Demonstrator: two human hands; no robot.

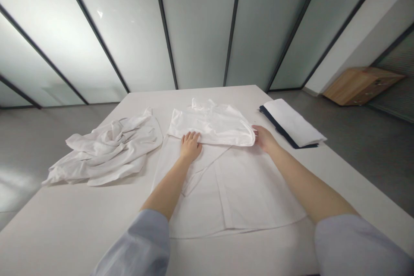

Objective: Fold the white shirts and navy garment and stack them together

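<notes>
A white, coat-like garment [252,189] lies spread in front of me, its hem toward me and an overlapping front edge down the middle. Across its far part lies a doubled-over, wrinkled layer [213,123] of white cloth, shinier than the rest. My left hand [191,145] rests on the near edge of that layer, palm down with fingers stretched out. At the layer's right end, my right hand [263,138] has its fingers curled at the rounded edge of the cloth. Its fingertips are partly hidden.
A crumpled white garment [119,151] lies on the left of the white table [93,224], partly along its edge. Folded white cloth [293,120] sits over a dark folded one [278,128] at the right edge. Beyond are frosted glass panels [197,26] and a wooden cabinet [359,86].
</notes>
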